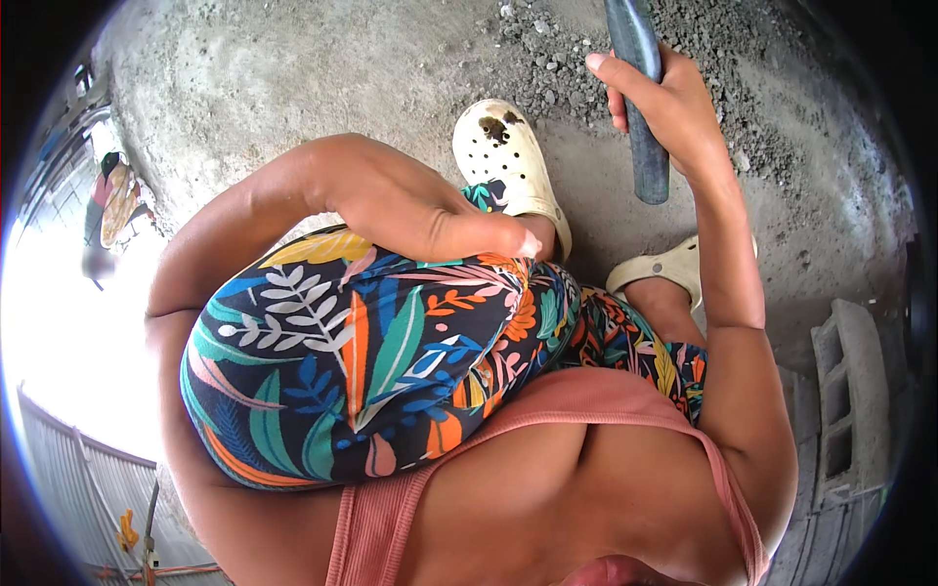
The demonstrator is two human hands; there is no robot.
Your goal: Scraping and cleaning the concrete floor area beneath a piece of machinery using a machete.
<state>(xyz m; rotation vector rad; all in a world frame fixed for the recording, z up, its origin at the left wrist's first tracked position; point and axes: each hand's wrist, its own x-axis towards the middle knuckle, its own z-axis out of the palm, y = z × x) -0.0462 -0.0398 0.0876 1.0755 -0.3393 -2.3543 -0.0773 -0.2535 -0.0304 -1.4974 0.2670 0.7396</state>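
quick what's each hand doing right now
left hand: resting on the raised knee, closed loosely, holding nothing visible
right hand: closed around the dark pole

Gravel (576, 68) scattered at twelve o'clock on concrete floor (293, 78); grey hollow block (850, 400) lying at four o'clock.

Bright daylight, hard glare blown out white at 8–9 o'clock. Centre sharp and well exposed: patterned leggings (371, 361), concrete floor (293, 78). Soft shadows under the shoes toward 1 o'clock. Heavy fisheye bend at the rim, black vignette corners; block (848, 400) at 4 o'clock dim and soft.
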